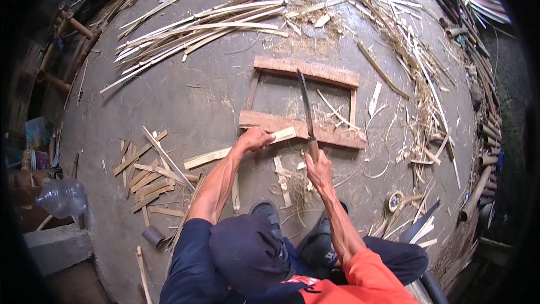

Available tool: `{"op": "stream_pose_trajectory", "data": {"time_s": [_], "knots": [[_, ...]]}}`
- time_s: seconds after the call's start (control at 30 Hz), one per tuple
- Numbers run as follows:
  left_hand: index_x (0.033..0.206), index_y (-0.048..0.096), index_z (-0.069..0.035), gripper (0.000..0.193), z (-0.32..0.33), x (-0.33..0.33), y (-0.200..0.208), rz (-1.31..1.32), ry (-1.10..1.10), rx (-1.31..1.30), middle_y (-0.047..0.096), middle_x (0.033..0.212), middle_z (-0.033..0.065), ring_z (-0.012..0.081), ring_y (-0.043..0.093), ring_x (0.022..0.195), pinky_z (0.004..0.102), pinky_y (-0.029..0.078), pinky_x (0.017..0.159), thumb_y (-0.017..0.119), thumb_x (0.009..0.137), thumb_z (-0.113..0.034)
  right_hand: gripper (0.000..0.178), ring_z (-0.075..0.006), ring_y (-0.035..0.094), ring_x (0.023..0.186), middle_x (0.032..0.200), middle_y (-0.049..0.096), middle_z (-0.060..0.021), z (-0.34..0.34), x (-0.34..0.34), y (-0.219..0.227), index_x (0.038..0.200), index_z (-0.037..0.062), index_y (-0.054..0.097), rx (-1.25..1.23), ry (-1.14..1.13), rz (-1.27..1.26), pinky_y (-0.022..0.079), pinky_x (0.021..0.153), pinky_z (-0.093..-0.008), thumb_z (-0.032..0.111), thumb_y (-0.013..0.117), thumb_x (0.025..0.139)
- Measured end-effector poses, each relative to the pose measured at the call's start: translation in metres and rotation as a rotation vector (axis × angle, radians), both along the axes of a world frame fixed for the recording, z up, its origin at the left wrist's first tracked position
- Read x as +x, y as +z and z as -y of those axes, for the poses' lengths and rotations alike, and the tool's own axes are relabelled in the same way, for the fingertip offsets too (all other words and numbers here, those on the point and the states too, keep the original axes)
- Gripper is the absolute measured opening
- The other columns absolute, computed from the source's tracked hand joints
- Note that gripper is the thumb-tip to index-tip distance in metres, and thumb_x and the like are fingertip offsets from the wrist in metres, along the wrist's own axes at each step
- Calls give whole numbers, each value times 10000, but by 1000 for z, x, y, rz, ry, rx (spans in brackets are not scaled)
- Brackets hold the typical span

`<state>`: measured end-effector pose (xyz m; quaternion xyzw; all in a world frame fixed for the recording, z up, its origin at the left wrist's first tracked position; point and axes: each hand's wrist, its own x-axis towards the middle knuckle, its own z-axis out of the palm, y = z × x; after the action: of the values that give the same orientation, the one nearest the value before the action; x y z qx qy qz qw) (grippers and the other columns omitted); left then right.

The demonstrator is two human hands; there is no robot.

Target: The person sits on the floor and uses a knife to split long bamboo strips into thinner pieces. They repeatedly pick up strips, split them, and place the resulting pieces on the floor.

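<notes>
Concrete floor [185, 107] diffusely lit; faint glare seen toward 12 to 1 o'clock. Shadows softened. Corners blacked out by vignetting, edges bowed by fisheye; 9 and 3 o'clock margins underexposed.

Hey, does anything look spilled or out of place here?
Thin shavings are scattered loosely on the floor beside the wooden frame, looking untidy, and a roll of tape lies among the scraps at right, an odd one out.
</notes>
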<state>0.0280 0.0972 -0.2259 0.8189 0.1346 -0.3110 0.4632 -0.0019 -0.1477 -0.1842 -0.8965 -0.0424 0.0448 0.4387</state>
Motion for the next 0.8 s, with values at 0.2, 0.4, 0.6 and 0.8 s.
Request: {"op": "stream_pose_trajectory", "data": {"time_s": [0.2,0.4,0.6,0.8], "knots": [[632,604,-43,438,-1,4,5,-15,7,-42,539,515,34,104,468,412,280,376,391,563,806,-442,209,-208,546,490,574,529,-130,-5,6,37,830,7,481,292,-64,206,416,455,-326,153,627,798],[683,605,-17,482,0,3,-2,-40,-21,-16,534,542,38,107,478,444,261,393,403,554,802,-481,298,-406,586,646,662,571,-229,1,-6,-40,832,1,495,-129,48,-117,438,530,-431,286,580,808],[741,623,-18,475,-6,2,-1,-56,1,-47,541,561,43,105,471,446,259,379,404,555,799,-485,304,-361,606,577,644,576,-223,-12,2,37,845,-7,476,202,-49,67,441,491,-434,259,611,787],[686,615,-46,444,4,-4,10,3,16,31,558,542,37,116,515,466,279,417,456,533,816,-462,354,-368,591,655,694,574,-239,2,-12,-47,876,-31,502,-3,-48,-275,450,573,-436,304,577,786]]}}
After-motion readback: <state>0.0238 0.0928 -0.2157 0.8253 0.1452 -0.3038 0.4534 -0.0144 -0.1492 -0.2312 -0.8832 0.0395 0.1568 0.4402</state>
